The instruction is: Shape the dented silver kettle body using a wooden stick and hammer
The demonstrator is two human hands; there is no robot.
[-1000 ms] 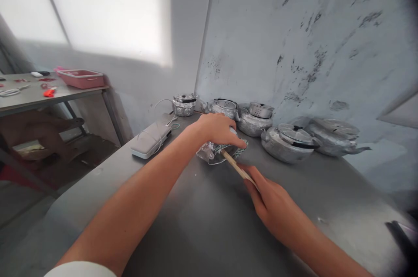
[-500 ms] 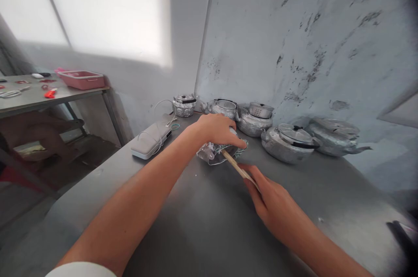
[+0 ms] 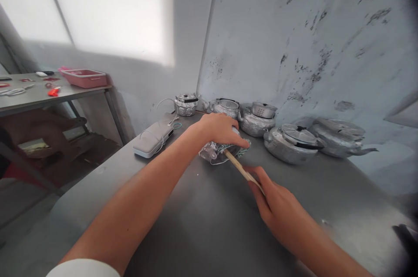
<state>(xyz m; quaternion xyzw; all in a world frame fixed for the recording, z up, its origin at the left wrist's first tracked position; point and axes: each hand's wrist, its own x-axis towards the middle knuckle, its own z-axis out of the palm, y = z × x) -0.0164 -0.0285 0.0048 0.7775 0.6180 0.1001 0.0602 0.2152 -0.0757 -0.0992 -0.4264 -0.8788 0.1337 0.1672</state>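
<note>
My left hand point(image 3: 224, 130) is closed over a small silvery, crinkled vessel point(image 3: 207, 153), which lies on the table with its dark opening toward me. A green-and-white patterned edge point(image 3: 243, 150) shows below my left fingertips; the hand hides most of the vessel. My right hand point(image 3: 272, 198) grips a flat wooden stick point(image 3: 237, 165) between thumb and fingers. The far end of the stick reaches into the vessel's opening, where its tip is hidden.
Several dented metal teapots, including a lidded one point(image 3: 292, 143) and a small one point(image 3: 187, 104), stand along the wall. A grey power bank point(image 3: 153, 140) with a cable lies left on the grey table point(image 3: 183, 229). A pink basket point(image 3: 86, 79) stands on another table.
The whole view has shifted slightly, so things sit a little farther right. Both hands keep their hold, and the stick is still in the opening.
</note>
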